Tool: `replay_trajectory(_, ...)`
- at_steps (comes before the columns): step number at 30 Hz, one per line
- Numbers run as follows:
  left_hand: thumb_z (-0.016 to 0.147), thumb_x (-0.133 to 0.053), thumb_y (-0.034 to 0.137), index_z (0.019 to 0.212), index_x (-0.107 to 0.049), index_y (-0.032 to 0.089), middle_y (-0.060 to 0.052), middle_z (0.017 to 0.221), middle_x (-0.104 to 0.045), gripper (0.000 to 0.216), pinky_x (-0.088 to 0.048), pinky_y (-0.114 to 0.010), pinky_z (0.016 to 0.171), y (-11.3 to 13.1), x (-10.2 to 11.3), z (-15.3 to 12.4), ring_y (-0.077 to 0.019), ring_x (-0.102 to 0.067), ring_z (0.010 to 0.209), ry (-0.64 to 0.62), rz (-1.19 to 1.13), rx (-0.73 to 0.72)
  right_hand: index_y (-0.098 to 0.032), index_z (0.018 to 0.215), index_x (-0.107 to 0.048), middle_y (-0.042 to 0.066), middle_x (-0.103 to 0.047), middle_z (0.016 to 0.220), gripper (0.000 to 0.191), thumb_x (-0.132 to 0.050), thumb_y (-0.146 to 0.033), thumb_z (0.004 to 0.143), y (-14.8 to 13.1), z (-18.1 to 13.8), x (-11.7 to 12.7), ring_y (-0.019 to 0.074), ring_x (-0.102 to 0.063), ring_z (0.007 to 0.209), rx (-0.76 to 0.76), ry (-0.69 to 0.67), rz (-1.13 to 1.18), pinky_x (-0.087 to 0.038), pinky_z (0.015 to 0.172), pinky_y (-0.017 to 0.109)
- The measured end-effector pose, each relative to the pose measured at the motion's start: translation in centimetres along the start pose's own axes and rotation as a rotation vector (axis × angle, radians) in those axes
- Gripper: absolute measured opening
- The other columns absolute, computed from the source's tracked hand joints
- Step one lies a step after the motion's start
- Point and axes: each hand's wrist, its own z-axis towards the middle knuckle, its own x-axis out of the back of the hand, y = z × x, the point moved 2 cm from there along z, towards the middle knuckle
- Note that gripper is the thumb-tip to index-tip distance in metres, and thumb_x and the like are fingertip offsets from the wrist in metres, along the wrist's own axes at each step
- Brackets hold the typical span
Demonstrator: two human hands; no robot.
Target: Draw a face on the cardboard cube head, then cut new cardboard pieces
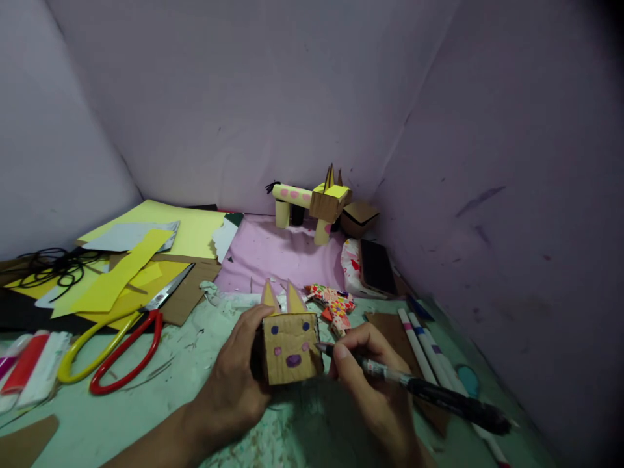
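My left hand (240,370) is closed around the left side of a small cardboard box head (287,339). Its front has two dark blue eye spots, two pink cheek spots and a purple nose, and two pointed yellow-and-pink ears (295,299) rise from the top. In my right hand (375,374) is a black pen (439,396), pinched near its tip. The pen's tip is at the right edge of the box face, by the right cheek spot; whether it touches the cardboard I cannot tell.
Yellow-handled and red-handled scissors (127,383) lie left, before paper sheets (166,224) and black cord (49,266). A cardboard animal figure (292,194) stands at the back. Rightward are a phone (377,266), markers (419,344) and a flower-patterned piece (336,302). Pale walls (511,195) enclose the table.
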Motion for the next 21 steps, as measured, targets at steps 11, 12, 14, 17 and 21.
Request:
replay_trajectory(11, 0.072, -0.064, 0.014, 0.135, -0.034, 0.023, -0.014, 0.129, -0.049, 0.069, -0.045, -0.057, 0.103, 0.5, 0.2, 0.0, -0.0338, -0.053, 0.119, -0.005, 0.051, -0.043, -0.022, 0.064, -0.054, -0.005, -0.051, 0.049, 0.022, -0.056, -0.033, 0.083, -1.0, -0.6, -0.9, 0.0107, -0.044, 0.043, -0.078, 0.105, -0.084, -0.033, 0.044, 0.022)
replay_trajectory(12, 0.072, -0.064, 0.014, 0.135, -0.034, 0.023, -0.014, 0.129, -0.050, 0.070, -0.045, -0.056, 0.102, 0.5, 0.2, 0.0, -0.0336, -0.053, 0.119, -0.004, 0.055, -0.044, -0.022, 0.063, -0.054, -0.005, -0.050, 0.049, 0.023, -0.056, -0.034, 0.082, -1.2, -0.7, -1.0, 0.0106, -0.043, 0.043, -0.093, 0.107, -0.083, -0.032, 0.044, 0.023)
replay_trajectory(14, 0.071, -0.065, 0.014, 0.135, -0.034, 0.022, -0.014, 0.128, -0.050, 0.071, -0.046, -0.056, 0.102, 0.6, 0.2, 0.1, -0.0336, -0.054, 0.118, -0.013, 0.056, -0.042, -0.022, 0.063, -0.054, -0.005, -0.049, 0.050, 0.023, -0.055, -0.036, 0.082, -1.4, -0.7, -1.0, 0.0103, -0.042, 0.043, -0.122, 0.114, -0.078, -0.031, 0.044, 0.023)
replay_trajectory(17, 0.072, -0.063, 0.014, 0.135, -0.034, 0.023, -0.014, 0.128, -0.050, 0.070, -0.047, -0.054, 0.101, 0.7, 0.2, 0.1, -0.0334, -0.054, 0.117, -0.010, 0.055, -0.050, -0.022, 0.063, -0.053, -0.005, -0.049, 0.050, 0.023, -0.055, -0.036, 0.082, -1.5, -0.6, -1.0, 0.0101, -0.042, 0.043, -0.143, 0.124, -0.079, -0.031, 0.044, 0.023)
replay_trajectory(21, 0.072, -0.061, 0.014, 0.135, -0.035, 0.023, -0.013, 0.127, -0.051, 0.068, -0.046, -0.054, 0.103, 0.8, 0.3, 0.0, -0.0328, -0.054, 0.118, 0.018, 0.043, -0.076, -0.022, 0.062, -0.053, -0.006, -0.048, 0.049, 0.023, -0.056, -0.034, 0.081, -1.5, -0.5, -0.9, 0.0101, -0.043, 0.043, -0.120, 0.132, -0.101, -0.031, 0.045, 0.023)
